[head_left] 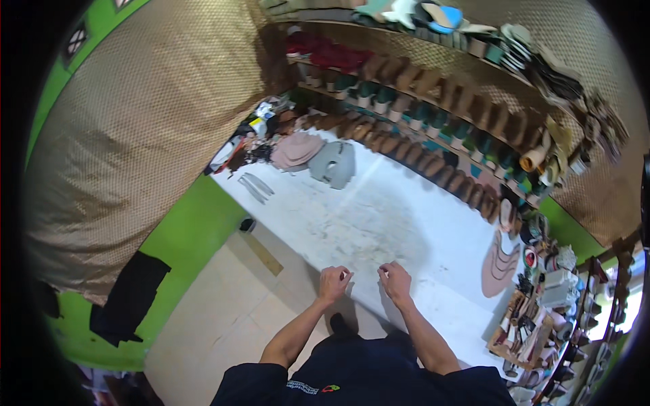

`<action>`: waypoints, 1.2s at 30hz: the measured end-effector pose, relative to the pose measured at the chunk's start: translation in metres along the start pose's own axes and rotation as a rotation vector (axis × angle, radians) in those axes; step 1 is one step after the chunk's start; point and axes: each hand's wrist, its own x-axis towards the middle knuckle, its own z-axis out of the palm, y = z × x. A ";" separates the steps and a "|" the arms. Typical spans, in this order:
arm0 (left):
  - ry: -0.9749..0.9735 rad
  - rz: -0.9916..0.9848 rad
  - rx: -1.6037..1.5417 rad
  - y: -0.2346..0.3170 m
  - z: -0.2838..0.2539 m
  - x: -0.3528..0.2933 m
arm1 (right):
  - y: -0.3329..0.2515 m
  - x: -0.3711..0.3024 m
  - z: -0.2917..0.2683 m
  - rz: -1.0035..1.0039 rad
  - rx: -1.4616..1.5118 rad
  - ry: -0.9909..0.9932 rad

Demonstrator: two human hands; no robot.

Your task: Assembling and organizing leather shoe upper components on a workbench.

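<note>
Over the near edge of the white worktable (332, 223), my left hand (334, 283) is closed, its fingers curled and the thumb close to them. My right hand (395, 281) is a short way to the right, curled in the same way. A gap separates the two hands, and no object shows in either one. Nearest to them is the bare, scuffed middle of the tabletop. Farther off lie grey flat pieces (333, 166) with a cut-out, a stack of pinkish-brown pieces (296, 150) and thin grey strips (256, 187). Pinkish pieces with curved dark edges (501, 266) lie at the right.
Rows of brown shoe lasts (406, 152) line the table's back edge and the shelves behind. A wooden box of tools (525, 335) stands at the right end. Assorted scraps (261, 135) pile up at the far left corner. A wooden board (263, 254) lies below the table's left side.
</note>
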 end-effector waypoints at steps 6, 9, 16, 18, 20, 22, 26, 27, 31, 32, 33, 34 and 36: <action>0.167 -0.020 0.192 -0.086 -0.099 -0.010 | -0.102 0.023 0.083 -0.048 -0.042 -0.141; 0.358 0.029 0.077 -0.117 -0.133 -0.011 | -0.127 0.040 0.120 -0.164 -0.070 -0.067; 0.294 -0.170 0.120 -0.161 -0.196 0.000 | -0.168 0.111 0.169 -0.288 -0.198 -0.005; 0.306 -0.210 0.140 -0.172 -0.208 0.008 | -0.180 0.141 0.178 -0.305 -0.187 0.015; 0.311 -0.238 0.166 -0.185 -0.219 0.018 | -0.191 0.172 0.187 -0.332 -0.177 0.059; 0.294 -0.239 0.163 -0.199 -0.230 0.031 | -0.201 0.206 0.197 -0.376 -0.162 0.101; 0.237 -0.227 0.332 -0.215 -0.251 0.075 | -0.216 0.281 0.218 -0.424 -0.186 0.178; 0.230 -0.233 0.343 -0.218 -0.257 0.088 | -0.219 0.300 0.224 -0.419 -0.175 0.171; 0.118 -0.203 0.410 -0.243 -0.288 0.130 | -0.237 0.373 0.255 -0.403 -0.153 0.250; 0.075 -0.202 0.414 -0.250 -0.295 0.140 | -0.241 0.391 0.263 -0.411 -0.149 0.285; 0.067 -0.213 0.421 -0.256 -0.302 0.149 | -0.244 0.407 0.269 -0.376 -0.167 0.249; 0.049 -0.234 0.423 -0.263 -0.309 0.157 | -0.247 0.422 0.277 -0.370 -0.160 0.237; 0.016 -0.262 0.424 -0.272 -0.320 0.173 | -0.249 0.448 0.289 -0.424 -0.206 0.291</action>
